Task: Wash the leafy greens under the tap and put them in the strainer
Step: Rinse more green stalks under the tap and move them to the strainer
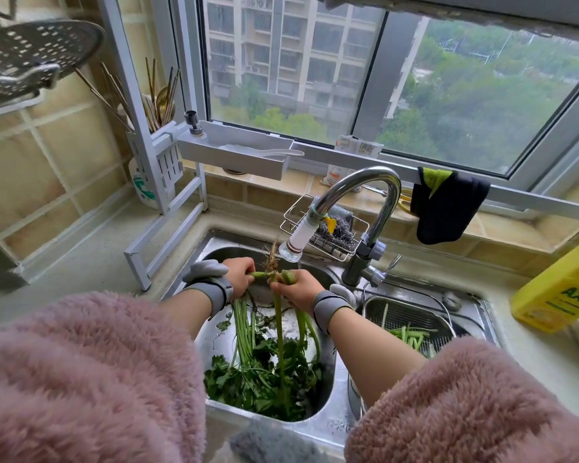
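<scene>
Two hands (239,272) (296,287) — one greens bunch (274,329) — one strainer (411,312)

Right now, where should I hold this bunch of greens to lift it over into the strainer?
Hold the bunch of greens at the stiff stem end just below the roots, where the left hand and right hand already pinch it, coming from above. The leaves hang limp into the sink, so they probably give no firm hold.
</scene>
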`<move>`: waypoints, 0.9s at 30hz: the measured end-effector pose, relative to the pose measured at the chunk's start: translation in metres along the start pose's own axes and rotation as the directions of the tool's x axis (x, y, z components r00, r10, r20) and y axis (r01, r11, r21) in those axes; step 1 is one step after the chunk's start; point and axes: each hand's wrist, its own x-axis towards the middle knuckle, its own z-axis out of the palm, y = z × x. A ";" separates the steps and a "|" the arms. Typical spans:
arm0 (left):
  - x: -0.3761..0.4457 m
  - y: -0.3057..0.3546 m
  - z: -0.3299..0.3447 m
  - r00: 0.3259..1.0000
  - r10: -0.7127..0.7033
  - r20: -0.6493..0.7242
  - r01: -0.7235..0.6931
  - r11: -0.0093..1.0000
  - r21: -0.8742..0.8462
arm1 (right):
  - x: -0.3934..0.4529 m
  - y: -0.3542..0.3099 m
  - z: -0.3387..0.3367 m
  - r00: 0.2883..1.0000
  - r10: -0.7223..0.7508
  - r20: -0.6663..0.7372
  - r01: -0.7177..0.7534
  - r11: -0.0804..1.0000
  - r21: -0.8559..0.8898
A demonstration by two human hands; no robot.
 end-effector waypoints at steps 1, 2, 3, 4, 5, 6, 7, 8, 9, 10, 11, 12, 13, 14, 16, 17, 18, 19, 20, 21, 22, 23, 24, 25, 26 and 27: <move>0.000 0.001 0.001 1.000 -0.003 0.008 0.003 1.000 -0.010 | 0.000 0.001 -0.001 1.000 0.008 -0.011 -0.008 1.000 -0.005; 0.000 0.002 0.002 1.000 -0.002 0.017 0.002 1.000 -0.015 | 0.002 0.002 -0.001 1.000 0.017 -0.024 -0.017 0.999 -0.027; 0.000 0.004 0.003 1.000 0.008 0.022 -0.008 1.000 -0.013 | 0.004 0.004 0.000 0.999 0.025 -0.042 -0.027 0.998 -0.051; 0.000 0.004 0.004 0.999 0.024 0.021 -0.024 1.000 -0.013 | 0.005 0.006 0.001 0.998 0.029 -0.054 -0.033 0.997 -0.074; -0.001 0.005 0.004 0.999 0.040 0.022 -0.040 0.999 -0.016 | 0.007 0.008 0.003 0.998 0.032 -0.061 -0.037 0.995 -0.090; -0.001 0.005 0.004 0.998 0.054 0.024 -0.053 0.998 -0.023 | 0.008 0.009 0.004 0.997 0.034 -0.064 -0.041 0.994 -0.100; -0.001 0.004 0.005 0.998 0.060 0.028 -0.059 0.998 -0.032 | 0.010 0.010 0.004 0.997 0.037 -0.069 -0.044 0.993 -0.111; 0.000 0.004 0.005 0.998 0.061 0.036 -0.059 0.998 -0.037 | 0.011 0.011 0.004 0.996 0.040 -0.078 -0.050 0.991 -0.127; 0.000 0.004 0.006 0.997 0.057 0.046 -0.056 0.998 -0.035 | 0.012 0.011 0.004 0.995 0.044 -0.093 -0.057 0.988 -0.145; 0.001 0.004 0.007 0.997 0.051 0.055 -0.049 0.998 -0.032 | 0.013 0.011 0.003 0.992 0.048 -0.114 -0.066 0.984 -0.165; 0.001 0.004 0.007 0.997 0.043 0.062 -0.041 0.999 -0.029 | 0.014 0.011 0.003 0.990 0.050 -0.131 -0.074 0.980 -0.185; 0.002 0.004 0.008 0.997 0.036 0.067 -0.034 0.999 -0.030 | 0.015 0.012 0.003 0.988 0.054 -0.144 -0.083 0.976 -0.201; 0.003 0.004 0.008 0.997 0.031 0.072 -0.029 0.999 -0.033 | 0.015 0.012 0.003 0.987 0.060 -0.150 -0.091 0.974 -0.208; 0.004 0.004 0.008 0.996 0.028 0.080 -0.024 0.999 -0.045 | 0.016 0.012 0.003 0.986 0.070 -0.150 -0.101 0.972 -0.210; 0.004 0.004 0.006 0.995 0.024 0.100 -0.017 0.997 -0.077 | 0.016 0.011 0.005 0.986 0.082 -0.146 -0.112 0.971 -0.212; 0.002 0.004 0.005 0.994 0.027 0.109 -0.016 0.995 -0.095 | 0.016 0.012 0.006 0.985 0.084 -0.148 -0.115 0.970 -0.213; 0.001 0.005 0.004 0.993 0.031 0.117 -0.017 0.992 -0.122 | 0.017 0.011 0.007 0.984 0.090 -0.152 -0.121 0.970 -0.213; -0.001 0.005 0.003 0.991 0.035 0.127 -0.016 0.988 -0.153 | 0.018 0.012 0.008 0.983 0.096 -0.155 -0.127 0.969 -0.209; -0.002 0.006 0.003 0.990 0.039 0.134 -0.013 0.981 -0.192 | 0.019 0.012 0.008 0.982 0.104 -0.156 -0.135 0.970 -0.203; -0.004 0.005 0.002 0.989 0.038 0.142 -0.004 0.972 -0.233 | 0.020 0.013 0.009 0.982 0.113 -0.153 -0.142 0.971 -0.193; -0.005 0.004 0.002 0.988 0.034 0.152 0.010 0.960 -0.281 | 0.021 0.013 0.009 0.982 0.122 -0.147 -0.149 0.971 -0.187; -0.005 0.003 0.003 0.985 0.028 0.171 0.033 0.938 -0.344 | 0.020 0.014 0.008 0.981 0.127 -0.143 -0.152 0.971 -0.183; -0.006 -0.001 0.005 0.981 0.015 0.193 0.071 0.900 -0.430 | 0.021 0.014 0.007 0.983 0.127 -0.133 -0.151 0.971 -0.186; -0.006 -0.003 0.006 0.975 0.005 0.220 0.113 0.846 -0.522 | 0.021 0.013 0.007 0.985 0.124 -0.123 -0.146 0.971 -0.189; -0.006 -0.004 0.008 0.969 0.000 0.247 0.154 0.783 -0.603 | 0.021 0.012 0.006 0.986 0.120 -0.114 -0.141 0.970 -0.198; -0.006 -0.006 0.009 0.962 -0.001 0.274 0.190 0.725 -0.662 | 0.021 0.012 0.006 0.987 0.116 -0.108 -0.137 0.968 -0.211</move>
